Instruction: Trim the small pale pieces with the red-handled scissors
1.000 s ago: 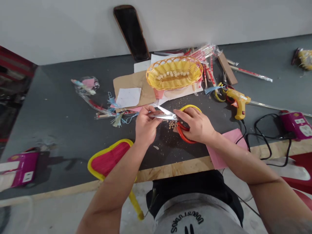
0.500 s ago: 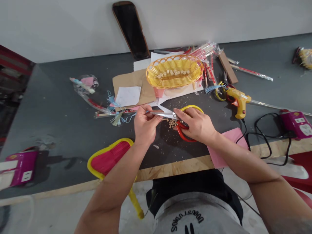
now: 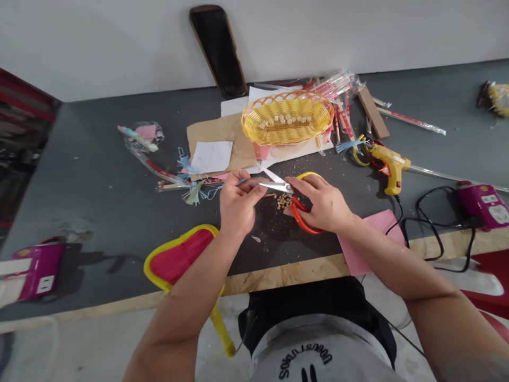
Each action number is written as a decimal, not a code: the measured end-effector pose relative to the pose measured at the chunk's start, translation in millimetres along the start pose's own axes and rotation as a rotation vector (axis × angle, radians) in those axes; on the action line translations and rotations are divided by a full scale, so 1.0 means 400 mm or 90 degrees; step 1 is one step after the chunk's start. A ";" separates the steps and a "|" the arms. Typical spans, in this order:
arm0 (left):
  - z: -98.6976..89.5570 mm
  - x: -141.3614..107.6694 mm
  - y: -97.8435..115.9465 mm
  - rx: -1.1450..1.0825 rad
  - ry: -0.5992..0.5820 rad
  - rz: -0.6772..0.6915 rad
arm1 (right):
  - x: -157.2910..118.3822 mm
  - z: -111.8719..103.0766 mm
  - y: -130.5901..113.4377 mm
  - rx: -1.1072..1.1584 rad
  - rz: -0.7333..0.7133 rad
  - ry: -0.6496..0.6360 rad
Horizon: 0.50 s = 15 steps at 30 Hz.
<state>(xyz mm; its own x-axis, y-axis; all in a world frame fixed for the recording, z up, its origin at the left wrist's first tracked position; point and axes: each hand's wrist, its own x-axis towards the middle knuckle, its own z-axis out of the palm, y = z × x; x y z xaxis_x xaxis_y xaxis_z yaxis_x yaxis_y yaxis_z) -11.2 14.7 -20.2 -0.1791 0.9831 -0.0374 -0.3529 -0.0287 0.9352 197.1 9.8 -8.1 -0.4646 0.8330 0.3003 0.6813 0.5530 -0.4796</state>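
My right hand is closed around scissors with one yellow and one red handle loop. Their silver blades stand apart and point left toward my left hand. The thumb and fingers of that hand are pinched together, with the nearer blade against or just beside the fingertips. Whatever small thing the pinch holds is hidden. Below the blades, small cut wooden bits lie in a loose pile on the dark tabletop, with a short thin stick beside them.
Behind my hands sits a yellow woven basket with small pale pieces in it, on papers and brown card. Rightward are a yellow glue gun, a pink sheet and cables. A yellow-edged red fan-like shape lies front left. A phone leans on the wall.
The whole view has shifted slightly. The scissors have drawn a little to the right of my left fingertips, blades still apart. My left hand keeps its pinch.
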 end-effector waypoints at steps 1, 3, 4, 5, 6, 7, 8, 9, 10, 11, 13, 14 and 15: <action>0.000 0.001 0.000 -0.004 0.001 -0.002 | -0.001 0.002 -0.002 -0.021 -0.013 0.001; 0.001 0.002 0.001 -0.005 0.001 -0.005 | -0.002 0.004 -0.004 -0.060 -0.028 0.006; 0.002 0.002 0.001 -0.002 0.001 -0.006 | -0.002 0.005 -0.004 -0.075 -0.030 0.008; 0.003 0.002 0.002 0.001 0.002 -0.008 | -0.002 0.005 -0.004 -0.085 -0.030 0.010; 0.004 0.002 0.003 0.003 0.006 -0.011 | -0.002 0.005 -0.003 -0.090 -0.029 0.010; 0.005 0.002 0.004 0.003 0.012 -0.015 | -0.002 0.005 -0.003 -0.092 -0.028 0.009; 0.007 0.002 0.005 0.004 0.020 -0.017 | -0.002 0.005 -0.002 -0.090 -0.029 0.008; 0.008 0.003 0.006 0.004 0.026 -0.019 | -0.002 0.004 -0.002 -0.085 -0.029 0.005; 0.009 0.003 0.007 0.003 0.030 -0.020 | -0.003 0.004 -0.003 -0.077 -0.028 0.003; 0.009 0.003 0.007 0.002 0.031 -0.019 | -0.004 0.003 -0.003 -0.066 -0.025 -0.001; 0.010 0.004 0.008 -0.001 0.027 -0.017 | -0.005 0.002 -0.005 -0.042 -0.016 -0.011; 0.010 0.005 0.008 -0.002 0.025 -0.016 | -0.006 0.002 -0.006 -0.034 -0.011 -0.017; 0.009 0.005 0.007 0.000 0.022 -0.013 | -0.006 0.001 -0.007 -0.033 -0.007 -0.024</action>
<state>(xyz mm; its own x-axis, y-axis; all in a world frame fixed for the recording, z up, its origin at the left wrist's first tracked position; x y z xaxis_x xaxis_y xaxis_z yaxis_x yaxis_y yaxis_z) -9.3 17.3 -16.3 -0.2032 0.9767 -0.0689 -0.3563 -0.0082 0.9343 196.0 6.3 -8.0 -0.4920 0.8264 0.2740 0.7040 0.5627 -0.4332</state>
